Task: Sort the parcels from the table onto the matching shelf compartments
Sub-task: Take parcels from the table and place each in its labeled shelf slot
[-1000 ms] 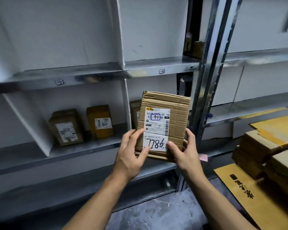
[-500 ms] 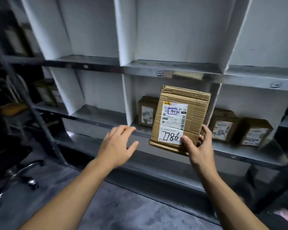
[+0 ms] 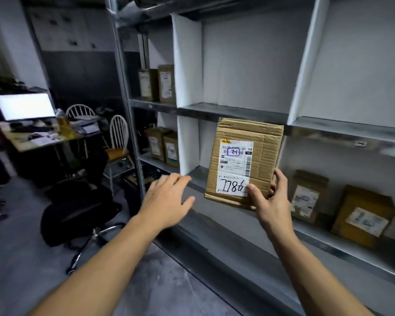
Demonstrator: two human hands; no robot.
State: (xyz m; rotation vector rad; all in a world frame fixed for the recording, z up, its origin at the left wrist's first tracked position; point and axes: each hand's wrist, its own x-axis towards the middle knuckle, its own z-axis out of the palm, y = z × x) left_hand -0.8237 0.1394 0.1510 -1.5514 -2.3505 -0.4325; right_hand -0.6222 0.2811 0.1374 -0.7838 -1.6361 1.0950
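At the lower right corner of the parcel (image 3: 261,153), the fingers (image 3: 278,177) of the right hand (image 3: 273,205) curl behind the box while the thumb presses the front just beside the handwritten "7786", so that corner is clamped between them. The left hand (image 3: 167,201) hovers a little to the left with its fingers straight and slightly spread, holding nothing and touching nothing. The parcel is a flat, rectangular carton of brown corrugated cardboard, held upright in the air in front of the metal shelf (image 3: 237,111), facing the compartment between two white dividers (image 3: 187,60) and resting on nothing. One hand carrying it by a single corner suggests it is light. The board looks stiff enough to keep its shape, though its face is creased and ribbed, so it would probably dent under a hard squeeze. Its matte, rough surface should give good friction; the white shipping label (image 3: 235,165) looks smoother and is a poorer place for a thumb. The safest hold is likely across the two long edges, one hand on each. Further out, similar brown parcels (image 3: 363,217) with white labels stand in the neighbouring compartments on dull grey steel boards, and a lit monitor (image 3: 24,106) sits on a cluttered surface (image 3: 21,140) well to the left.
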